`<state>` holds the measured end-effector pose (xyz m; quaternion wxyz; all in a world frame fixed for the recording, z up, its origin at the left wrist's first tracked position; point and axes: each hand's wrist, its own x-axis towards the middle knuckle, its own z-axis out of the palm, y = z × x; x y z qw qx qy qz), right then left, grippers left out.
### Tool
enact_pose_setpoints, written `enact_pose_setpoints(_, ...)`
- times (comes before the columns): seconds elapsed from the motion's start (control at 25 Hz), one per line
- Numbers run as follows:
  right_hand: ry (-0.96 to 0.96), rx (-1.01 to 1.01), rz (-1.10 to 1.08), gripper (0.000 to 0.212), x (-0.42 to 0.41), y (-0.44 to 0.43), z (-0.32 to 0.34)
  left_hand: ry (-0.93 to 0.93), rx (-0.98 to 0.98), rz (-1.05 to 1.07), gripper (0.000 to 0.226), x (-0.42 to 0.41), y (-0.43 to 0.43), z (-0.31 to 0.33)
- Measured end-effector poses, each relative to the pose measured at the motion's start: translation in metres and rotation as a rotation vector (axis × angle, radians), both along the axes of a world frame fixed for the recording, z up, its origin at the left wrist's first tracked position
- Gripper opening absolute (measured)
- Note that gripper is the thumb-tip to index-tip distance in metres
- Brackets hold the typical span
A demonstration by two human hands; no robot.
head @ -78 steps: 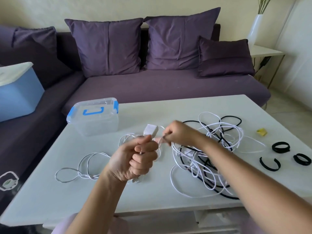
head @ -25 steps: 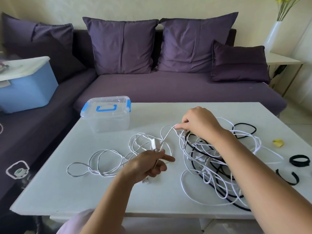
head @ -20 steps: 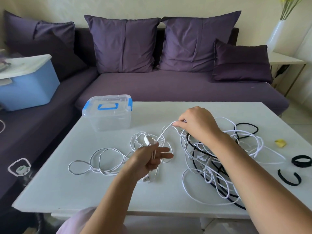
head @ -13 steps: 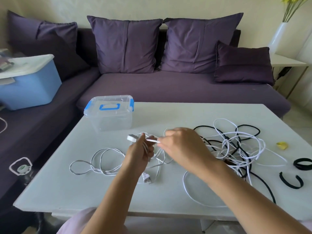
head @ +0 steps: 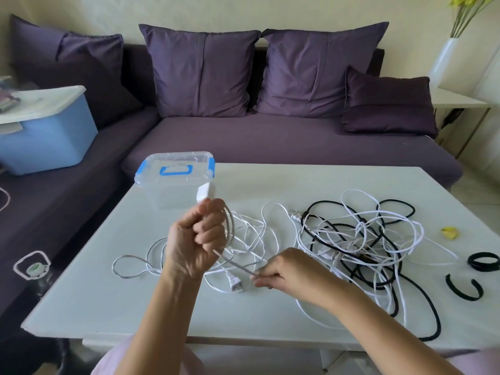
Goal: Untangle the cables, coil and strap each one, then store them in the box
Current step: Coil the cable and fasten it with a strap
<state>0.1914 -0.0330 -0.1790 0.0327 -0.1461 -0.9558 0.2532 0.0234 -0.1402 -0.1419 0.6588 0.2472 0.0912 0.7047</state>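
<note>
cables (head: 365, 239), white and black, lie tangled on the table (head: 108, 293) to the right of both grips, not yet sorted. one white cable (head: 234, 263) is in hand. the person's left hand (head: 197, 239) is fisted round its first loops and raised off the table, with the white adapter block (head: 205, 191) poking out above the knuckles. just below and to the right of that fist, the right hand (head: 286, 269) pinches the same cable between thumb and fingertips, so a short run is stretched between the two grips. a two-pin plug (head: 235, 284) lies under that run, but whether it ends this cable is hard to tell. loose white slack sprawls beneath both hands. the clear box (head: 176, 171), lid on, stands just behind the fist, and black straps (head: 483, 256) lie far right of the tangle.

the step looks like coiling. to do it well, the pinch should slide along the cable rather than drag it. each loop should reach the fist at a matching size, with the cable free to twist so it lies flat. the slack crosses itself below the grips, so a snag seems likely, and lifting it clear first would help.
</note>
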Motion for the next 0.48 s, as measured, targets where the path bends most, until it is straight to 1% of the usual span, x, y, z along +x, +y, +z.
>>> enact_pose_setpoints(0.08,-0.040,0.031,-0.032,0.030,0.000,0.012,0.006,0.150,0.043,-0.140,0.018,0.008,-0.007,0.005)
enact_pose_setpoints(0.16,-0.066,0.130,-0.053,0.028,0.001,0.022,0.018,0.314,0.106,-0.255,0.021,0.011,-0.011,0.006)
enact_pose_setpoints(0.24,-0.058,0.197,-0.087,0.026,0.001,0.031,0.029,0.457,0.162,-0.376,0.021,0.011,-0.010,0.003)
enact_pose_setpoints(0.28,-0.043,0.209,-0.104,0.024,0.000,0.035,0.032,0.533,0.160,-0.440,0.020,0.012,-0.010,0.002)
enact_pose_setpoints(0.36,0.009,0.203,-0.119,0.022,0.001,0.041,0.039,0.709,0.096,-0.488,0.020,0.011,-0.009,0.000)
enact_pose_setpoints(0.48,0.107,0.235,-0.182,0.026,0.001,0.055,0.052,0.932,-0.031,-0.443,0.022,0.009,-0.004,-0.006)
